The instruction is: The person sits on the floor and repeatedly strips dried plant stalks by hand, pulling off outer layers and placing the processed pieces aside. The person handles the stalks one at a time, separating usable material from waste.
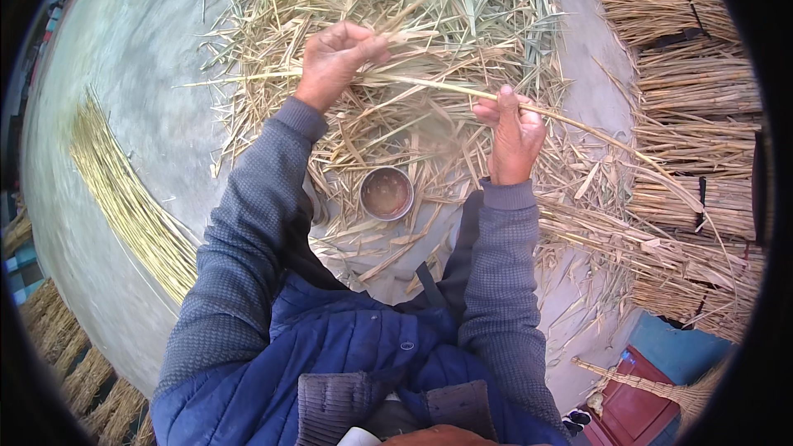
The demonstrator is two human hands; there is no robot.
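Note:
A long, thin reed stalk (pixel 446 86) runs across in front of me, pale green to the left and drier brown to the right. My right hand (pixel 517 128) is closed around it, thumb on top. My left hand (pixel 337 62) is pinched closed above the stalk, which passes behind its wrist. A blurred dry leaf strip (pixel 409 10) sticks out from the left fingertips and seems to be held there. Beneath both hands lies a heap of stripped leaves (pixel 285 111), straw-coloured nearby and greener at the far side.
A round metal bowl (pixel 387 193) stands between my legs. To the left lies a bundle of clean yellow-green stalks (pixel 132 190). Loose leafy stalks (pixel 603 235) lie at right, beside stacked tied reed bundles (pixel 694 78). A straw broom (pixel 636 380) rests over a red case (pixel 632 409) at lower right.

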